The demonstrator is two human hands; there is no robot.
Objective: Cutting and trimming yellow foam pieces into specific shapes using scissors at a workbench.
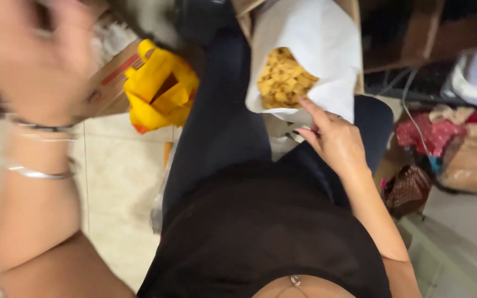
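1. Blurred and raised close to the camera, the left hand [26,49] fills the upper left corner, with thin bangles [40,174] round the wrist. It is too smeared to tell whether its fingers are open or curled, and nothing can be made out in it.

2. Below the camera sits the person's lap: a black top [260,232] and dark trousers [216,110] running up toward the top edge. The lap appears to serve as the support for what is being handled.

3. On the right thigh rests the right hand [332,138]. Its fingers are loosely spread, not gripping; the forefinger stretches up and touches the lower edge of the white paper [321,49], seemingly to keep that edge steady.

4. That paper lines a brown bag or box [354,11] at the top edge, standing beyond the knees. The paper is folded outward over the rim, probably to hold the mouth open.

5. Inside the opening lies a heap of yellow pieces [282,77], pale and crinkled like snack or cereal bits, just above the forefinger and not touched by it.

6. Left of the trousers, on the tiled floor [117,187], lies a crumpled yellow bag [158,85] against a cardboard box [111,83], well apart from either hand.

7. At the right edge sit a red cloth [434,132], a brown packet [407,187] and cables [409,105], set aside as clutter.
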